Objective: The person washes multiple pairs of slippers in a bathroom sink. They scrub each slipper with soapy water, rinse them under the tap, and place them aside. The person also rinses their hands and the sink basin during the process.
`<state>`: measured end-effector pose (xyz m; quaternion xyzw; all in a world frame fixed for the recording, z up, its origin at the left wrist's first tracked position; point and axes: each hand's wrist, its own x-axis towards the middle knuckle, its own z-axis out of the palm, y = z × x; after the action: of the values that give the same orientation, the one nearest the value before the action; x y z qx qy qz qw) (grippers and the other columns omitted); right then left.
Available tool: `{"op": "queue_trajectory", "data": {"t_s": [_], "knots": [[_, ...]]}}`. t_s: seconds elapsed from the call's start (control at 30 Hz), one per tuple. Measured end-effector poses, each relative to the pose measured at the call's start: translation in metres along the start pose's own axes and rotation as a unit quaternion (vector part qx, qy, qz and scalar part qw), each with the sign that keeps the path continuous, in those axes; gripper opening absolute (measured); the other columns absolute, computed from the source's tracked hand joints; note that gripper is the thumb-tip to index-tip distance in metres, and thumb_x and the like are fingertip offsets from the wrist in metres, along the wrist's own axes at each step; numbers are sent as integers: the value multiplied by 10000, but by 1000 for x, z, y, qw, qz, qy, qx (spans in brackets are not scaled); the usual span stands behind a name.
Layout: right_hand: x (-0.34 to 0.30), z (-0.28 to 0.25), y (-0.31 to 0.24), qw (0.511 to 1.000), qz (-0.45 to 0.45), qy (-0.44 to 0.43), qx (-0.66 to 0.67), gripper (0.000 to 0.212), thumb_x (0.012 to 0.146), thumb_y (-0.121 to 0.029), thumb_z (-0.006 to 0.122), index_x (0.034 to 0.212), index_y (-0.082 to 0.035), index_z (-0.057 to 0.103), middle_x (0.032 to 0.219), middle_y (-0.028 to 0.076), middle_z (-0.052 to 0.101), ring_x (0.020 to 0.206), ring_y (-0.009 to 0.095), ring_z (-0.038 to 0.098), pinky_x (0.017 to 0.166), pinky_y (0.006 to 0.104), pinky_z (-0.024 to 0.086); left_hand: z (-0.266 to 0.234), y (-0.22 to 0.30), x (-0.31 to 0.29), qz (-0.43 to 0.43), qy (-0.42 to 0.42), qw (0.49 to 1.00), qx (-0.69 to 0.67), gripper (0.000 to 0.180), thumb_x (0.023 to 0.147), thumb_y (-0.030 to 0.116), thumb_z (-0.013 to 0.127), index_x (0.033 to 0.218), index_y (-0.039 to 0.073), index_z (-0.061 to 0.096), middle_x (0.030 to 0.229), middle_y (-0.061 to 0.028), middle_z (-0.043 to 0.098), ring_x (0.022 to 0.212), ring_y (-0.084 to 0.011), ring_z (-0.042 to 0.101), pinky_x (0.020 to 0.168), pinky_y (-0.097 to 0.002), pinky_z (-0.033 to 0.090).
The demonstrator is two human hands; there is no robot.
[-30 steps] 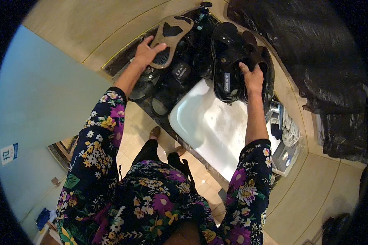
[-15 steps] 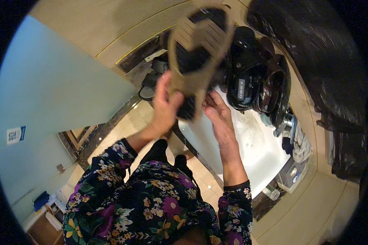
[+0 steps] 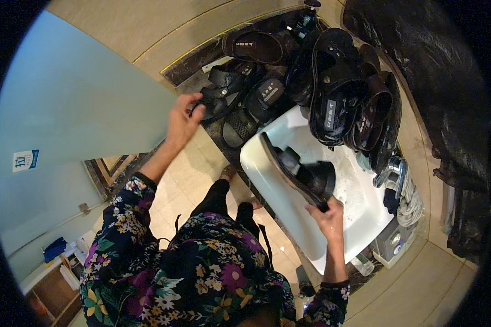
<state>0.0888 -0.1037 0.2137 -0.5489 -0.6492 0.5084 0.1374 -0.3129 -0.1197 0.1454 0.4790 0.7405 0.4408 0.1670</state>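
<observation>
My right hand (image 3: 327,218) grips a dark sandal (image 3: 297,171) by its heel end, holding it tilted on edge over the white sink basin (image 3: 267,180). My left hand (image 3: 183,120) is stretched out to the left part of the dark counter, fingers closing on the strap of a black sandal (image 3: 215,98) that lies there. More black sandals (image 3: 333,92) are piled on the counter behind the sink.
A chrome tap (image 3: 390,171) stands at the sink's right side with a cloth (image 3: 409,201) beside it. A black plastic bag (image 3: 420,65) covers the right side. A pale blue-green panel (image 3: 82,109) stands at left. Beige floor tiles lie below.
The sandal that both hands held up has come down into the sink, now in my right hand only. My left hand has moved out to the sandals on the counter.
</observation>
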Motion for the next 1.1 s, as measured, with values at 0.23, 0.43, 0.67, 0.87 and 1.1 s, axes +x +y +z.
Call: {"op": "queue_trajectory", "data": {"t_s": [0.23,0.43,0.67,0.87,1.1], "knots": [[-1,-5,122,961,-72,170,-207,302,639,-23,650,932,12,587,755,127,597,627,244,550,613,307,453,2,-31,102,-20,44,998,49,347,760,230,647,1033,23,592,912,-109,645,803,-200,604,758,-308,462],[26,8,167,923,-84,110,-359,398,639,-28,653,1020,25,547,1305,224,378,1258,334,302,988,496,294,44,-33,180,-147,-50,988,-23,428,727,321,706,921,-46,599,810,-107,632,750,-170,583,653,-310,463],[50,20,200,892,23,111,-438,326,799,-88,503,1122,-92,546,1388,193,285,1327,342,171,969,565,274,79,-11,191,-251,-60,951,-171,432,654,316,769,833,-24,572,762,-99,596,600,-167,568,476,-258,427],[50,22,204,840,55,14,-539,378,779,-58,461,1151,-87,519,1334,172,362,1287,351,252,960,611,242,81,-6,193,-228,-39,962,-143,421,655,322,728,773,-58,588,724,-108,598,535,-177,565,470,-258,487],[49,20,208,891,74,40,-447,454,740,-55,498,1192,-61,457,1309,158,392,1262,340,295,974,572,238,39,48,171,-182,-9,968,-175,311,703,242,681,776,-41,576,723,-79,573,595,-163,578,527,-289,546]]}}
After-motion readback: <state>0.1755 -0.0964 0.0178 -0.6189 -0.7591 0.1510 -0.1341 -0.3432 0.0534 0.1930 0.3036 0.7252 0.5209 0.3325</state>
